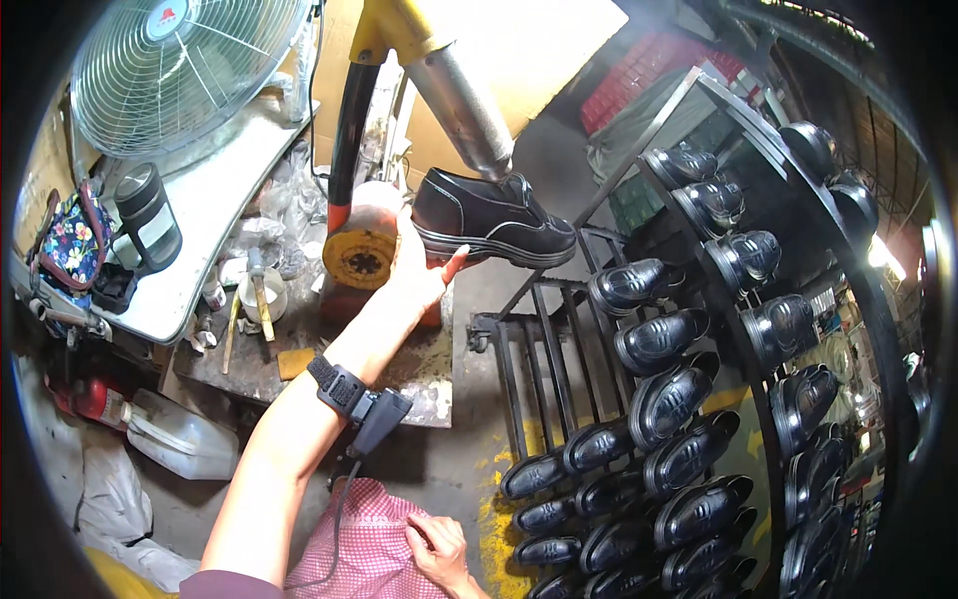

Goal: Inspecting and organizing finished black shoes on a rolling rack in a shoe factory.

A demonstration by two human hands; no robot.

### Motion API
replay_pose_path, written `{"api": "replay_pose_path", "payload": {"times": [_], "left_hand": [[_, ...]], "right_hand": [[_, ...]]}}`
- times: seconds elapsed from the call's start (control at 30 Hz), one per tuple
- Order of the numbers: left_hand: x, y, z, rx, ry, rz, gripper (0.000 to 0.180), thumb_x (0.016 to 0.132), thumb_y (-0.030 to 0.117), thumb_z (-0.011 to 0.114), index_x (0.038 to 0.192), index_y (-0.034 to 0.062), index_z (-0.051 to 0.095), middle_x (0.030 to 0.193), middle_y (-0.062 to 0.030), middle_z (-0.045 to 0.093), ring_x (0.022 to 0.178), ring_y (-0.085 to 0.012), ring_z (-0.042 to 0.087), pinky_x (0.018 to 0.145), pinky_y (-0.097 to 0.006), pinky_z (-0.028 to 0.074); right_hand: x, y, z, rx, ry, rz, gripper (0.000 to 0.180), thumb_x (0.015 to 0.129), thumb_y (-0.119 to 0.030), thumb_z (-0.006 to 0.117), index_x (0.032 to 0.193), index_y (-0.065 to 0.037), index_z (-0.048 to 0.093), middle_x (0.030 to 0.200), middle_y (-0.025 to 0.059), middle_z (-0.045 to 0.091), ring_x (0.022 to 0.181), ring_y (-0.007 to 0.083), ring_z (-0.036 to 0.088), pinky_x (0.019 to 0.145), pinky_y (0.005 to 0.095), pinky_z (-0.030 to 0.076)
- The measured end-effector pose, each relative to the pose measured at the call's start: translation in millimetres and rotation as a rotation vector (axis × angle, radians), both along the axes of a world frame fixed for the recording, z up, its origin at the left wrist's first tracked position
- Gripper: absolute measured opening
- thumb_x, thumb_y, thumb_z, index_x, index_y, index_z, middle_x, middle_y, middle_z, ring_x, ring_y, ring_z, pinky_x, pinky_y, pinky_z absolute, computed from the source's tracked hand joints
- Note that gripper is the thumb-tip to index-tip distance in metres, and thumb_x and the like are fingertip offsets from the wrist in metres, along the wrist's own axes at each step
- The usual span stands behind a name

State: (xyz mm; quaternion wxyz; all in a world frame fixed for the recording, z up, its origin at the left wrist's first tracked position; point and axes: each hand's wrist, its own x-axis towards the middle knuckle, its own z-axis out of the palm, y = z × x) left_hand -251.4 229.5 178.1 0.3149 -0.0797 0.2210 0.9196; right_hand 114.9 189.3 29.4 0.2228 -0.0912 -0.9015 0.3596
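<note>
My left hand (411, 262) grips a black lace-up shoe (489, 215) by its heel and sole and holds it up, toe pointing right. The mouth of a metal nozzle (461, 110) on a yellow machine arm sits right above the shoe's tongue; I cannot tell if they touch. On my left wrist is a dark strap with a small device (374, 409), and a cable hangs from it. My right hand (439, 549) rests low on a red-and-white checked apron (364, 539), its fingers curled in, with nothing seen in them.
Racks of black shoes (669, 399) fill the right side. Behind the held shoe stands a machine with a round yellow part (359, 260). At left are a fan (175, 70), a tumbler (148, 220) on a white tabletop, and a cluttered bench with a cup (261, 299) and brushes.
</note>
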Motion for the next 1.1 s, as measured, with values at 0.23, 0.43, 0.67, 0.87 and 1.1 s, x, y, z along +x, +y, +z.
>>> {"api": "replay_pose_path", "payload": {"times": [0.23, 0.43, 0.67, 0.87, 1.1], "left_hand": [[12.3, 6.2, 4.2, -0.023, -0.003, 0.05, 0.051, 0.078, 0.06, 0.052, 0.108, 0.0186, 0.053, 0.101, -0.0025, 0.059, 0.085, -0.0194, 0.06, 0.051, -0.025, 0.055], [19.2, -2.2, 7.2, -0.044, -0.018, 0.022, 0.054, 0.084, 0.057, 0.046, 0.121, 0.0181, 0.044, 0.114, -0.0066, 0.053, 0.098, -0.0243, 0.057, 0.058, -0.031, 0.057], [45.0, -48.0, -56.0, 0.148, -0.128, -0.109, 0.06, 0.081, 0.06, 0.041, 0.12, 0.0156, 0.05, 0.112, -0.0076, 0.057, 0.093, -0.0402, 0.059, 0.048, -0.025, 0.056], [66.8, -41.6, -62.1, 0.357, -0.256, 0.081, 0.044, 0.087, 0.046, 0.039, 0.109, 0.0108, 0.057, 0.111, -0.0093, 0.058, 0.093, -0.0277, 0.06, 0.067, -0.031, 0.059], [55.4, -11.6, -41.2, 0.519, -0.263, 0.187, 0.05, 0.089, 0.038, 0.036, 0.123, 0.003, 0.048, 0.127, -0.0202, 0.044, 0.114, -0.0488, 0.041, 0.074, -0.028, 0.058]], "right_hand": [[-3.3, -2.8, 8.9, -0.014, 0.023, -0.027, 0.022, 0.072, -0.011, 0.069, 0.093, -0.005, 0.067, 0.079, 0.0072, 0.065, 0.075, 0.0205, 0.061, 0.072, 0.0315, 0.045], [-1.6, -3.3, 4.4, -0.032, 0.033, -0.05, 0.021, 0.072, -0.009, 0.068, 0.093, -0.005, 0.067, 0.079, 0.0071, 0.065, 0.075, 0.0204, 0.061, 0.073, 0.0322, 0.045], [-0.6, -2.8, 1.2, -0.012, 0.021, -0.016, 0.019, 0.073, -0.007, 0.066, 0.091, -0.006, 0.066, 0.079, 0.0055, 0.065, 0.076, 0.02, 0.061, 0.072, 0.0316, 0.044], [3.1, -2.9, 7.8, -0.012, 0.043, -0.038, 0.017, 0.072, -0.006, 0.066, 0.089, -0.003, 0.067, 0.076, 0.0087, 0.065, 0.073, 0.0226, 0.061, 0.069, 0.0324, 0.044], [1.0, -5.5, 6.1, -0.003, 0.05, -0.031, 0.017, 0.071, -0.004, 0.066, 0.088, -0.003, 0.067, 0.074, 0.0091, 0.064, 0.072, 0.0235, 0.06, 0.068, 0.0329, 0.044]]}}
